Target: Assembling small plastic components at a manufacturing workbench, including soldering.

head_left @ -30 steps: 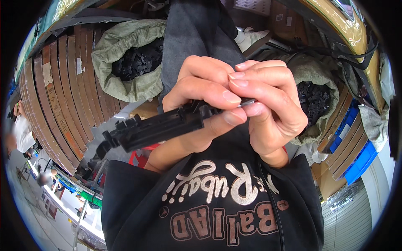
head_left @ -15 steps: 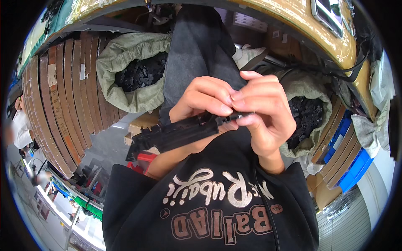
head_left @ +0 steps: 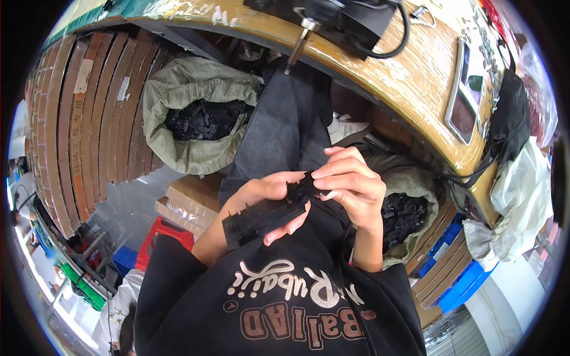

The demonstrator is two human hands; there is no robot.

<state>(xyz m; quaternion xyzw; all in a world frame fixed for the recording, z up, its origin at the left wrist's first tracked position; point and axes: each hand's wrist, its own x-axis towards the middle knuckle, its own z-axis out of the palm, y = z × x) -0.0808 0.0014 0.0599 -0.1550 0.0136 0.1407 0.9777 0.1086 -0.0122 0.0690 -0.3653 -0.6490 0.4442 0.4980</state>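
Note:
A long, boxy black plastic part [head_left: 264, 219] with small tabs along its edge lies slanted above my lap. My left hand [head_left: 261, 190] is wrapped around it, with the thumb on top and fingertips showing beneath. At its upper right end, my right hand [head_left: 353, 181] pinches with thumb and fingers at the jagged black end of the part. Whether a separate small piece is between those fingers I cannot tell. Beyond my hands, a woven sack [head_left: 163, 142] holding many small black plastic pieces stands to the left. Another such sack [head_left: 430, 190] stands to the right.
A worn yellow-brown workbench [head_left: 409, 77] curves across the far side. Over its edge hangs a screwdriver tool [head_left: 300, 44]. A phone-like device [head_left: 466, 95] lies on the bench. Flattened cardboard [head_left: 65, 136] is stacked at left, near a carton [head_left: 193, 196] and a red stool [head_left: 163, 237].
My hands and the black part have moved down and left in the picture. My left hand has shifted from pinching the part's end to cradling it. More of the bench shows.

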